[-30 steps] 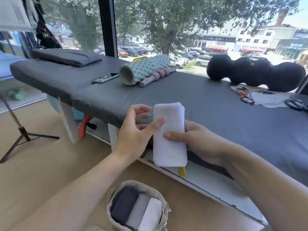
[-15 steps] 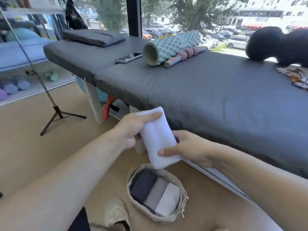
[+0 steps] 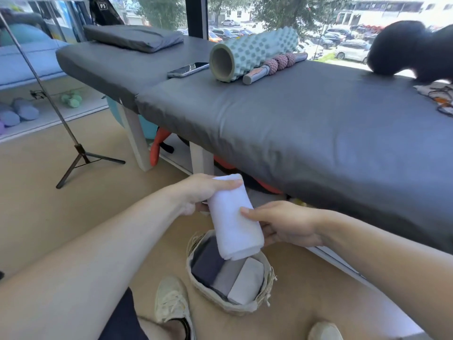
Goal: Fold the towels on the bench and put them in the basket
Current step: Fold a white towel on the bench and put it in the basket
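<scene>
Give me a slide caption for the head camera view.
Both hands lower a folded white towel toward the basket.

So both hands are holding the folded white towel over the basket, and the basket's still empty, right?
Not quite. The head view shows both the left hand and right hand holding the folded white towel over the basket, but it already holds three folded towels.
</scene>
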A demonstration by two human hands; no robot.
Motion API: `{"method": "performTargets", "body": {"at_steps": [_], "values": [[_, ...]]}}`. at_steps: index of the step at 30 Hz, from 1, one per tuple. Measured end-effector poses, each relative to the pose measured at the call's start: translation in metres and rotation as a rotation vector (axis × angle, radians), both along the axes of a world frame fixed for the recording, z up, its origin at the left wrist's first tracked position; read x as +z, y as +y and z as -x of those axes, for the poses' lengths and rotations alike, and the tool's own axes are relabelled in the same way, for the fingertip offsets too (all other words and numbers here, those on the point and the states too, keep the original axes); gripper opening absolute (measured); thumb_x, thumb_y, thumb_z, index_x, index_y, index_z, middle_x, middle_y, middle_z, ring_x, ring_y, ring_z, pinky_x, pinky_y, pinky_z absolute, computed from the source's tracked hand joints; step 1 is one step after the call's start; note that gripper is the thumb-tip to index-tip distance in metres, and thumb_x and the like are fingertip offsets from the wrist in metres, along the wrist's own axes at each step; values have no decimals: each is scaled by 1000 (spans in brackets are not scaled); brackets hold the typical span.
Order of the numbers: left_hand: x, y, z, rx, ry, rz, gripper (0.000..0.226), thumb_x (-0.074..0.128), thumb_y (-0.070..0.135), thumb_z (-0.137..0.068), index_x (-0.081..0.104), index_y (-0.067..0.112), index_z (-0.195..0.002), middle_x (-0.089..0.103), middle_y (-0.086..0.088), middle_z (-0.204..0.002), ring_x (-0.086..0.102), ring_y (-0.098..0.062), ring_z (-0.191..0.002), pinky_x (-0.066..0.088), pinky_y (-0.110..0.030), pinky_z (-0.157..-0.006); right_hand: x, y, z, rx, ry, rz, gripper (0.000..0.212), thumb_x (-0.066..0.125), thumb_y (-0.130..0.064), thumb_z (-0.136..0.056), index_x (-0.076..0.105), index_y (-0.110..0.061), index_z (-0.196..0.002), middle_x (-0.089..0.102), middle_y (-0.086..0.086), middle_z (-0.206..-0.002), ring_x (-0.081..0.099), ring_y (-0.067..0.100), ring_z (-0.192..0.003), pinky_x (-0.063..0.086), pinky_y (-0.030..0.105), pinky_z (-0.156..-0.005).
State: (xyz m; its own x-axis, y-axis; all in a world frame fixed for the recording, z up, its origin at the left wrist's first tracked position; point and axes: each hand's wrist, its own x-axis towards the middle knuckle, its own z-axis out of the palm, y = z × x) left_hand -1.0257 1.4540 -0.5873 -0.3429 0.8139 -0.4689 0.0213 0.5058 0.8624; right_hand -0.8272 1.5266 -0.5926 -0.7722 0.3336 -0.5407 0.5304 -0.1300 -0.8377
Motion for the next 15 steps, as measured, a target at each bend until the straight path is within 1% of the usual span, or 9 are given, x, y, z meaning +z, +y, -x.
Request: {"method": "performTargets", "body": {"at_steps": [1, 4, 6, 8, 9, 10, 12, 13, 15], "values": [[-2, 2, 0, -21, 5, 11, 56, 90, 48, -65, 72, 20, -110, 78, -2, -102, 72, -26, -103, 54, -47, -100, -4, 2, 0, -23, 3, 2, 47, 60, -43, -96, 64, -8, -127, 72, 10, -121, 65, 30, -117, 49, 42, -105], [-7, 8, 0, -44, -8, 14, 65, 93, 46, -62, 70, 18, -115, 78, -2, -103, 73, -24, -100, 56, -45, -97, -16, 5, 2, -72, 16, 38, 42, 63, -35, -96, 64, -7, -128, 71, 11, -123, 63, 32, -120, 48, 44, -107], [-12, 11, 0, -69, -4, 12, 73, 92, 52, -59, 69, 17, -118, 78, -2, -103, 73, -24, -100, 56, -44, -95, -26, 7, 5, -91, 7, 69, 40, 63, -31, -96, 63, -6, -127, 69, 13, -125, 61, 34, -122, 46, 45, -108], [-17, 13, 0, -97, 40, 12, 79, 85, 61, -65, 65, 17, -126, 75, -2, -112, 70, -23, -105, 55, -44, -97, -37, 8, 9, -107, -15, 66, 35, 62, -28, -98, 64, -7, -125, 71, 11, -123, 62, 32, -121, 48, 42, -107], [-20, 14, 0, -115, 102, 16, 78, 78, 64, -73, 61, 17, -132, 71, -2, -121, 67, -23, -110, 54, -42, -99, -44, 10, 12, -108, -34, 50, 33, 61, -28, -98, 64, -8, -124, 72, 10, -120, 64, 30, -118, 50, 40, -104], [-22, 14, 0, -146, 204, 23, 75, 69, 65, -82, 56, 17, -137, 64, -2, -130, 62, -23, -116, 51, -38, -100, -51, 10, 15, -99, -62, 21, 33, 61, -29, -98, 64, -8, -124, 73, 8, -118, 66, 28, -115, 51, 39, -102], [-29, 13, 2, -249, 456, 55, 67, 55, 60, -95, 50, 16, -145, 51, -3, -147, 52, -24, -129, 44, -31, -99, -71, 13, 21, -56, -147, -53, 34, 59, -32, -99, 62, -9, -124, 73, 7, -116, 68, 25, -109, 52, 40, -101], [-31, 12, 4, -306, 544, 88, 62, 52, 55, -98, 49, 15, -146, 47, -3, -150, 48, -24, -133, 42, -30, -100, -85, 16, 24, -39, -195, -83, 34, 58, -32, -100, 61, -9, -124, 72, 6, -116, 68, 24, -108, 52, 41, -101], [-39, 10, 9, -433, 632, 181, 54, 51, 49, -100, 50, 16, -143, 48, -4, -150, 47, -24, -132, 40, -31, -102, -115, 23, 26, -60, -262, -95, 35, 56, -32, -101, 59, -7, -126, 70, 5, -114, 66, 22, -106, 54, 40, -96]]}}
